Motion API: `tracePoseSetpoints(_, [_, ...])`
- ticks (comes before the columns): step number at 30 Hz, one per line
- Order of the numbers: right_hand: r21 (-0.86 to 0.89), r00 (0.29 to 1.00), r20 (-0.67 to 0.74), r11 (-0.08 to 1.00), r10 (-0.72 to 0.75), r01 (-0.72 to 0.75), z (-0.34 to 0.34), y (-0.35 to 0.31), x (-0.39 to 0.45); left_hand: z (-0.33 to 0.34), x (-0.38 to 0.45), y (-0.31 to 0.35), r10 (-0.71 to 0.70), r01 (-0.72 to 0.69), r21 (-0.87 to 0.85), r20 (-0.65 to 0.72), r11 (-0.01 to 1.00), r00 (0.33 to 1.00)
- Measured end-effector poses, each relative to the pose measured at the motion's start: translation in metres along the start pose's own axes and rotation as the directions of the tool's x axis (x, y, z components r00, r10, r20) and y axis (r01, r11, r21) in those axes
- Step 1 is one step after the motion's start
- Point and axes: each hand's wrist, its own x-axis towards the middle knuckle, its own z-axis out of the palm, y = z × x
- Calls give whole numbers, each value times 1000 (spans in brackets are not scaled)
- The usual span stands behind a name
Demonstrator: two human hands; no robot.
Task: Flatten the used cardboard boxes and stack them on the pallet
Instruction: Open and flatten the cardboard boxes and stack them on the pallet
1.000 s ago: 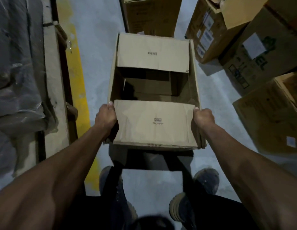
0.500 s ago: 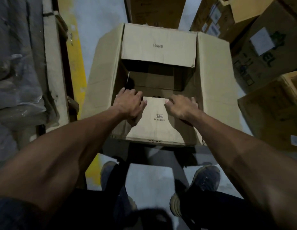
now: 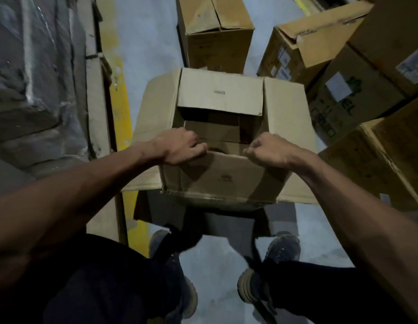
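Observation:
An open brown cardboard box (image 3: 222,94) is held up in front of me over the grey floor, its open end facing me. Its left and right side flaps are spread outward, and the far flap, with small print on it, lies folded over the opening. My left hand (image 3: 180,147) grips the free edge of the near flap (image 3: 223,177) at its left corner, fingers curled over the edge. At the same flap's right corner, my right hand (image 3: 267,149) grips the edge the same way. The inside of the box is dark.
Several other cardboard boxes stand around: one straight ahead (image 3: 217,31) and a pile on the right (image 3: 357,73), some with white labels. On the left is a plastic-wrapped load (image 3: 32,73) beside a yellow floor line (image 3: 118,90). My shoes (image 3: 280,249) stand below the box.
My hands left the box's outer sides, moved onto the near flap, then curled over its free edge. The side flaps swung outward. The near flap now tilts up toward me.

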Motion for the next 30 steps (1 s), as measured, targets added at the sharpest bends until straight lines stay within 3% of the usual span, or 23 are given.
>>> tracePoseSetpoints(5, [-68,939,345,997,-3,28,28,0,-22,11,-18,20,23,34,-146,367,989,930])
tracePoseSetpoints(8, [-129,902,428,992,62,-7,64,11,-21,47,-17,25,-61,82,-17,522,997,851])
tracePoseSetpoints(10, [-203,897,433,979,85,5,88,16,-21,79,-14,23,-63,33,64,569,997,820])
tracePoseSetpoints(12, [-252,905,415,967,90,19,110,23,-19,102,-9,21,-109,61,104,553,993,826])
tracePoseSetpoints(16, [-326,970,227,945,93,-14,141,36,-9,131,-6,23,-222,217,57,368,975,903])
tracePoseSetpoints(22, [-363,995,35,929,89,-70,156,38,3,148,-4,29,-293,267,188,129,945,947])
tracePoseSetpoints(26, [-408,998,8,911,66,-57,165,36,-10,154,-19,35,-263,227,233,135,946,955])
tracePoseSetpoints(30, [-400,995,65,915,78,-46,177,32,-40,163,-46,49,-276,226,244,194,943,941])
